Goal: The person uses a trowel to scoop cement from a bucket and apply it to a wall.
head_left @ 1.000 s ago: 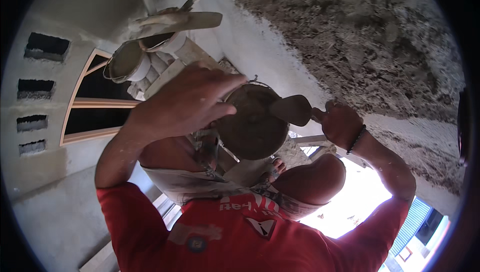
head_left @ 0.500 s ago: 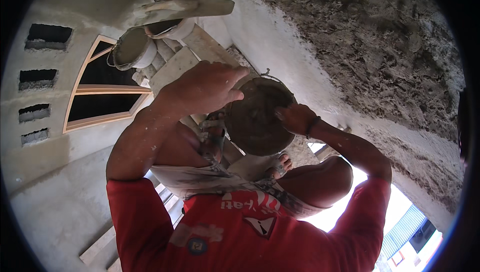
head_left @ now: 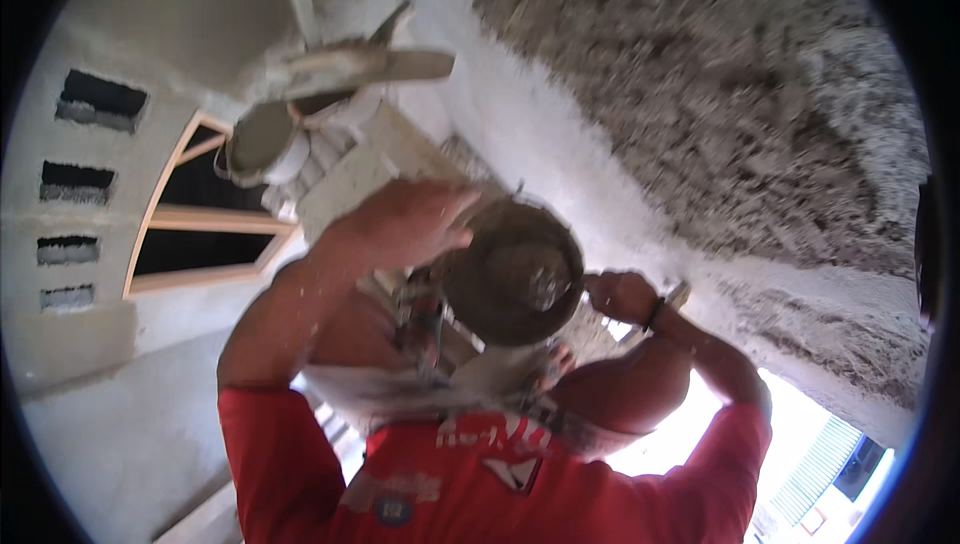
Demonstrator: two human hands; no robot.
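A round bucket (head_left: 510,234) of wet grey-brown mortar stands in front of me, between my bare feet and the wall. My left hand (head_left: 405,224) hovers over its left side, open, fingers stretched out and thumb apart, holding nothing visible. At the right rim is my right hand (head_left: 622,299), closed, with a dark band on the wrist. What its fingers grip, if anything, is blurred by motion. A shiny wet patch shows in the mortar near that hand.
Farther off, a second bucket (head_left: 262,142) of grey mix stands beside a long wooden board (head_left: 400,66) smeared with mortar. Rough unfinished plaster (head_left: 680,94) covers the wall at right. At left are a wooden window frame (head_left: 210,216) and several wall openings. Planks lie beneath me.
My right hand has drawn back from inside the bucket to its right rim. My left hand stays over the left side. The whole view has shifted slightly.
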